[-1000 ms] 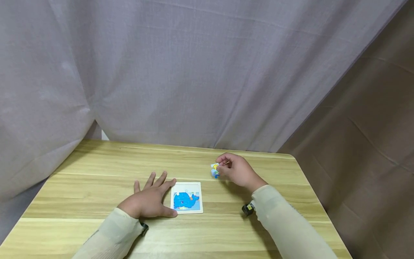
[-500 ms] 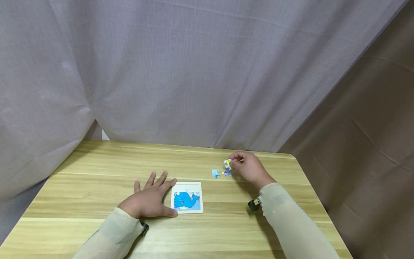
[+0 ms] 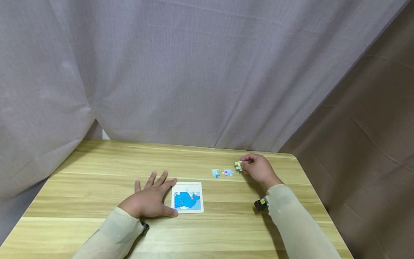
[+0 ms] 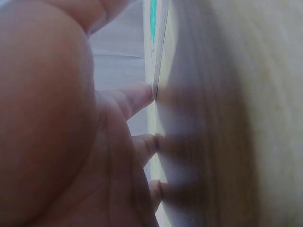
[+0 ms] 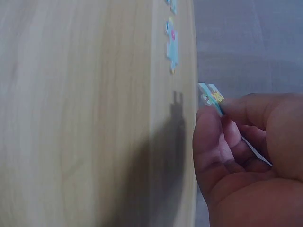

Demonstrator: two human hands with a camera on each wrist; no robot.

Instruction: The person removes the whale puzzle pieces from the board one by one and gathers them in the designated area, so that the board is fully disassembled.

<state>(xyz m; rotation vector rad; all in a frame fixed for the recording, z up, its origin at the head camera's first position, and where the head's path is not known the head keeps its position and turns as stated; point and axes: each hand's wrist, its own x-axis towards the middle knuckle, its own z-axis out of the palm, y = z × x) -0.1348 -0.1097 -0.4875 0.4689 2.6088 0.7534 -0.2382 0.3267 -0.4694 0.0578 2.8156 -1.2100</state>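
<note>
White square puzzle tray with a blue whale picture [image 3: 192,211]: flat on the pale wood-grain table [image 3: 226,230]; the strip at its twelve o'clock looks unfilled.
Left hand [image 3: 150,199]: bare, at the tray's nine o'clock, fingers spread, thumb and index finger touching its left corners.
Right hand [image 3: 260,170]: bare, towards the tray's two o'clock, well apart from the left, pinching a small pale-blue jigsaw piece with a yellow patch [image 3: 238,165] off the tabletop; I cannot tell whether it hides another.
Pale-blue jigsaw piece with a yellow mark and blue tab [image 3: 215,172] and pale-blue jigsaw piece with a pink swirl [image 3: 228,172]: on the table, just beside each other, at the tray's two o'clock.
Step with the pieces: probably spreading them out singly.
Next for the pinched piece: seemingly a flat, picture-up landing at the swirl piece's three o'clock, without nudging it.
</note>
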